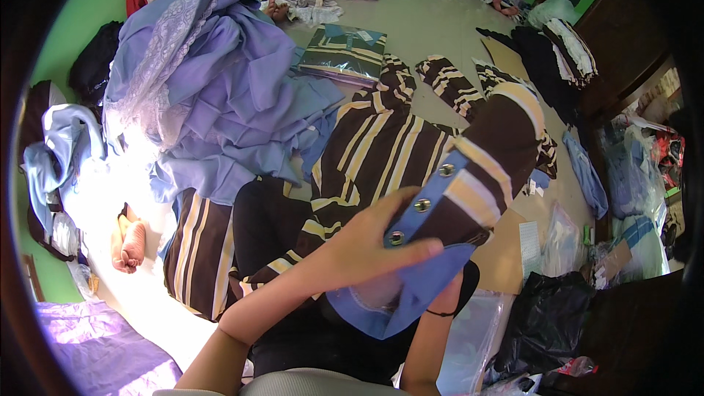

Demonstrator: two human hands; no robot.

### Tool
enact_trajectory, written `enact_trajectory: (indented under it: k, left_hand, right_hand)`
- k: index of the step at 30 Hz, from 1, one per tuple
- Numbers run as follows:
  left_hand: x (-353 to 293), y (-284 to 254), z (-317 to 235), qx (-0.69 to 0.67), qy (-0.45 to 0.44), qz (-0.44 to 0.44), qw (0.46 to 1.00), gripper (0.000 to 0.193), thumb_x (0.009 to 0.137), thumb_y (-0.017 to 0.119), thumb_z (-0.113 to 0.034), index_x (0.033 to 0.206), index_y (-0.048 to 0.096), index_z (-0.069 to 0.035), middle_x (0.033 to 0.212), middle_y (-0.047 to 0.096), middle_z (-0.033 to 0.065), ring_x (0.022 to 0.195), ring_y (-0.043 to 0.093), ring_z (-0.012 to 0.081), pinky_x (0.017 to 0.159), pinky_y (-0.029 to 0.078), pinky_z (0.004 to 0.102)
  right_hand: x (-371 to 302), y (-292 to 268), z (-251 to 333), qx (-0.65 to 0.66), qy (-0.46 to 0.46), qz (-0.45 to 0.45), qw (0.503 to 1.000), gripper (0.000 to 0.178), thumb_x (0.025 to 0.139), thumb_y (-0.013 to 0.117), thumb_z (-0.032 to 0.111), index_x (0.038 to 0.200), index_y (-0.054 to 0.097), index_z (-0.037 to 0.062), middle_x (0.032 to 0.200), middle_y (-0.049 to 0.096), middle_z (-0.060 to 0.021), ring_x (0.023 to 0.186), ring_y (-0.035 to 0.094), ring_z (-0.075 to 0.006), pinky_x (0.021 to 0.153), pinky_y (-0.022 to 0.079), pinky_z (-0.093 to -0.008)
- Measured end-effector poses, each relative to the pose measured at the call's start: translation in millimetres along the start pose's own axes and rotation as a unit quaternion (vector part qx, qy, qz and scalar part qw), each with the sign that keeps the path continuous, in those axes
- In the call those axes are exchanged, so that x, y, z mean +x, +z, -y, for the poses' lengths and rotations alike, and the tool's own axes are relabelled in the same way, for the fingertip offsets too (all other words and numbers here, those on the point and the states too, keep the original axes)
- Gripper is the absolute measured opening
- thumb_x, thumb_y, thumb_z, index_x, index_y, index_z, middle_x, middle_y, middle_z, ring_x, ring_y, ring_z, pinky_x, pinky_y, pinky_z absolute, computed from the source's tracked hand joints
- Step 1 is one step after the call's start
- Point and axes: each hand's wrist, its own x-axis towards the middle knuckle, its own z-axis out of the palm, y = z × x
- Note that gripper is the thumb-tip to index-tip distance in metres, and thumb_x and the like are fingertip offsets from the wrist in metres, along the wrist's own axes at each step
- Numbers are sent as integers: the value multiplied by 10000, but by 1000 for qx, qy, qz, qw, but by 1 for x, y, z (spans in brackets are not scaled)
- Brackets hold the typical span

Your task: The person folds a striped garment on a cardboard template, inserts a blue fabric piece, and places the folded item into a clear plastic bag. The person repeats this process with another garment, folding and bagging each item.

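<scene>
A dark brown garment (506, 150) with cream and white stripes is raised over my lap. Several round metal fasteners run along its blue strip (422, 206). My left hand (370, 246) is closed on the garment's near end, thumb across the front and fingers around the strip. Blue cloth (425, 293) with a sheer pale patch hangs below that hand. Behind this cloth is my right hand (449, 295), its wrist wearing a thin black band; the fingers are hidden. More striped cloth (374, 154) spreads over my legs and the floor ahead.
A large heap of lavender-blue fabric with lace (227, 95) rises at the left. Beyond lies a clear-wrapped folded striped pack (343, 53). A black plastic bag (543, 323) sits at the right, near clear bags (561, 238). Two other people sit at the far side.
</scene>
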Motion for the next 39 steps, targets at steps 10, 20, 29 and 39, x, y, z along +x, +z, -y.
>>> enact_trajectory:
  k: [10, 20, 29, 39]
  left_hand:
    - [-45, -26, 62, -170, -326, 143, 919, 635, 862, 211, -553, 961, 562, -33, 748, 555, 36, 681, 528, 118, 546, 437, 229]
    - [-8, 11, 75, -524, -134, -44, 840, 250, 833, 506, -247, 990, 494, -53, 831, 530, 18, 753, 495, 131, 712, 384, 274]
    - [-5, 41, 50, -446, -153, 9, 882, 301, 846, 480, -187, 1098, 380, -57, 915, 497, 45, 852, 480, 147, 792, 371, 278]
    - [10, 38, 90, -169, -49, -100, 979, 256, 718, 523, 66, 952, 485, -29, 916, 513, 27, 874, 486, 91, 787, 372, 207]
  right_hand:
    - [44, -10, 33, -7, 28, 29, 999, 470, 699, 616, 49, 1129, 437, -14, 1053, 542, -122, 946, 548, -213, 797, 455, -332]
    - [4, -15, 23, -5, 35, -55, 998, 446, 714, 599, 51, 1125, 441, -16, 1034, 552, -117, 924, 558, -203, 791, 460, -322]
    - [-26, -21, 2, 49, 84, -109, 989, 424, 727, 583, 53, 1121, 445, -18, 1018, 561, -113, 905, 567, -194, 785, 465, -314]
    - [-5, -38, -16, 151, 133, -95, 975, 400, 742, 565, 55, 1118, 449, -21, 999, 571, -108, 883, 578, -184, 778, 471, -304]
